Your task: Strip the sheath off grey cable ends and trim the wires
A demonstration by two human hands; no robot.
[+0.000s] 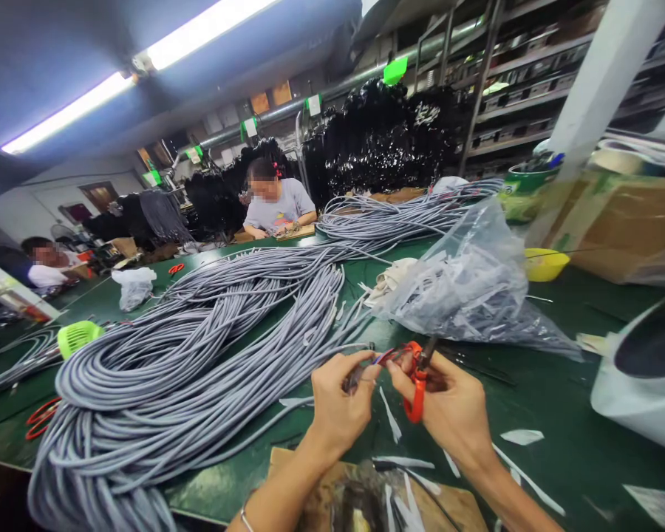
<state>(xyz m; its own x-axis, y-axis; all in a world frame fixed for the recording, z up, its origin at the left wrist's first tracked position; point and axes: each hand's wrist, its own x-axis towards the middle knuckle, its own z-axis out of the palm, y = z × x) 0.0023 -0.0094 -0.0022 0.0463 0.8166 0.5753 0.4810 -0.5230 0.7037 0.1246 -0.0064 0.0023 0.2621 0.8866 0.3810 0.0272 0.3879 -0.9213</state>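
My left hand (340,399) is closed around the end of a grey cable, pinching it between thumb and fingertips. Thin red and blue wires (383,359) come out of that end toward my right hand (459,406). Red-handled scissors (415,403) sit in the closed fingers of my right hand, close to the wires. Whether the blades touch the wires is too blurred to tell. Left of my hands, a large coiled bundle of grey cables (199,355) spreads over the green table (565,414). White scraps (391,415) lie below my hands.
A clear plastic bag of whitish pieces (465,288) stands beyond my right hand. Cardboard (288,465) lies at the near edge. More red scissors (42,418) and a green basket (79,338) are at left. A person (281,201) works across the table. A carton (621,222) stands at right.
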